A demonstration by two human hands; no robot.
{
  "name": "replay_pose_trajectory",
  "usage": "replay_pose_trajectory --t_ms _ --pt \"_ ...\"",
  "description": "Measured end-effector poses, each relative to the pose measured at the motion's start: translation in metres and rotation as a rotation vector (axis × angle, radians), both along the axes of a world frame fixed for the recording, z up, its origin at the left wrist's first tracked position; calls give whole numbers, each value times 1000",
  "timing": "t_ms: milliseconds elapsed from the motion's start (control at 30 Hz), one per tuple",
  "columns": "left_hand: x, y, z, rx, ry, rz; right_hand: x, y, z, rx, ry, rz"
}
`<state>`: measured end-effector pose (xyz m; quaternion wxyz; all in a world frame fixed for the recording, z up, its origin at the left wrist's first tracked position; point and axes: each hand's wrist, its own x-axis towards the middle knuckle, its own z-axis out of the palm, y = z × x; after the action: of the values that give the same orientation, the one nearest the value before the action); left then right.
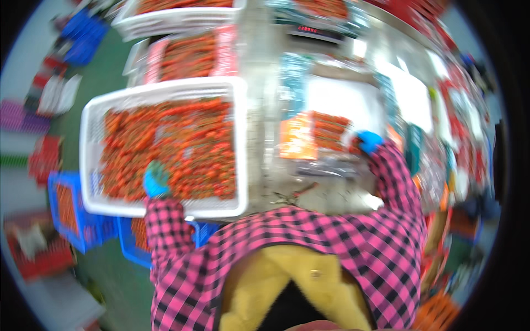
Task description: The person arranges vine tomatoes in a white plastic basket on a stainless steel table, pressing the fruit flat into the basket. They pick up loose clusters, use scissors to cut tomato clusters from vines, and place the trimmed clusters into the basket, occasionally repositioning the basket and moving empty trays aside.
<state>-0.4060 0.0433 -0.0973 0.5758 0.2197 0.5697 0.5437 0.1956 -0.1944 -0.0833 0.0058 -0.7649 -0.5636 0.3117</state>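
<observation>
My left hand [156, 181], in a blue glove with greenish fingertips, reaches over the near side of a large white plastic crate [240, 146]. The crate is full of small red-orange produce [182, 140] with bits of green, too blurred to name exactly. My left fingers touch the heap or hang just over it; motion smears them. My right hand [369, 142], also blue-gloved, is at the right side of an open carton [296, 132] with printed teal and orange flaps. A short row of red produce [329, 131] lies in the carton on white lining, and my right fingertips blur into its right end.
Behind the white crate stand a pink-edged carton [229, 52] and another white crate [179, 21], both holding red produce. A scale with a lit display [314, 34] sits beyond the open carton. Blue crates [91, 212] of produce stand below at the left. Bagged goods [433, 160] crowd the right.
</observation>
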Motion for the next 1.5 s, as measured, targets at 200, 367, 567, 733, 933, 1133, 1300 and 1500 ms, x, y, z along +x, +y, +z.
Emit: replay_pose_trajectory --t_ms 200,367,567,733,933,1133,1300,1500 --pt "-49 33 38 54 2 5 -170 97 63 547 759 -232" --pt "-84 90 63 71 24 29 -418 281 57 229 773 143" --pt "-115 141 72 79 113 -173 -554 387 30 246 180 261" --pt "-112 144 84 44 -53 -314 -461 400 58 265 782 336" --pt "-102 135 102 -12 -63 -514 -303 490 51 270 899 -9" --pt "-104 145 104 -19 47 -462 -263 655 -69 313 -333 261" --pt "-106 151 103 -44 148 -356 -264 710 -131 527 -140 374" --pt "-122 159 101 238 -13 18 -345 625 -5 753 282 125"
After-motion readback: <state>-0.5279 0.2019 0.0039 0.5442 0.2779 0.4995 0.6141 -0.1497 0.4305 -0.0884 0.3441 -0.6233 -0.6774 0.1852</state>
